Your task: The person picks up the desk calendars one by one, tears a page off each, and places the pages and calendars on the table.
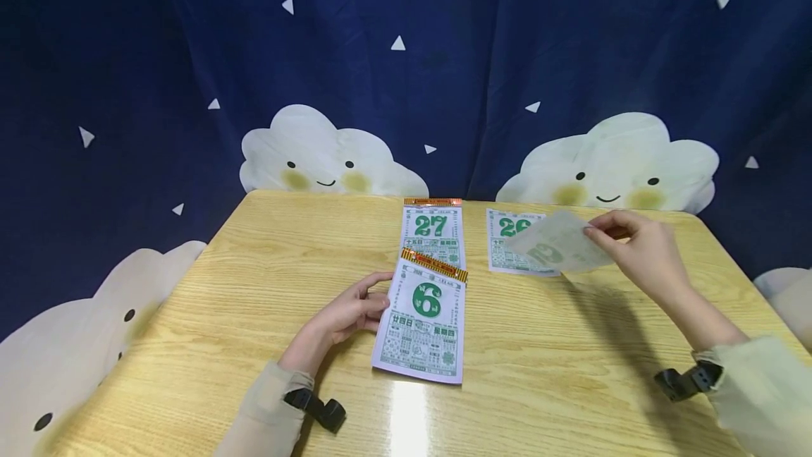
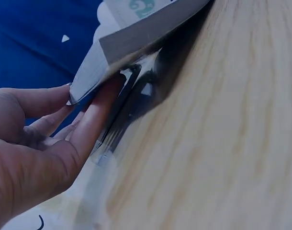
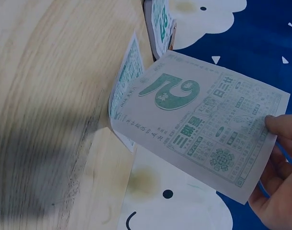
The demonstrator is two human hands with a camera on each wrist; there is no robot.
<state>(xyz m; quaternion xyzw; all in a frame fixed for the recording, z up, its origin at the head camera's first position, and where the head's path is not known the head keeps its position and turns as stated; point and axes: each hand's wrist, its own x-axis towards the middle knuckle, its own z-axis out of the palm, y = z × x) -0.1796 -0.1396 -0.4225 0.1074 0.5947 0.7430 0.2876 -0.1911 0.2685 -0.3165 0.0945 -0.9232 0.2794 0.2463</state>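
My left hand (image 1: 352, 310) grips the left edge of a tear-off calendar (image 1: 421, 337) with a large green 6 and an orange-black top strip. In the left wrist view, the thumb is on top and fingers reach beneath the calendar (image 2: 131, 45), whose near edge is tilted up off the table. Farther right, my right hand (image 1: 643, 252) pinches a loose calendar page (image 1: 564, 238) by one end, thumb on the printed side in the right wrist view. This thin sheet hangs in the air, overlapping a 26 page (image 1: 504, 259) on the table in the head view.
Another tear-off calendar (image 1: 433, 226), showing 27, lies at the table's back edge, partly covered by the 6 calendar in the head view. Behind the wooden table (image 1: 285, 259) hangs a dark blue curtain (image 1: 355, 76) with clouds and white triangles. Black cameras (image 1: 317, 407) sit on both wrists.
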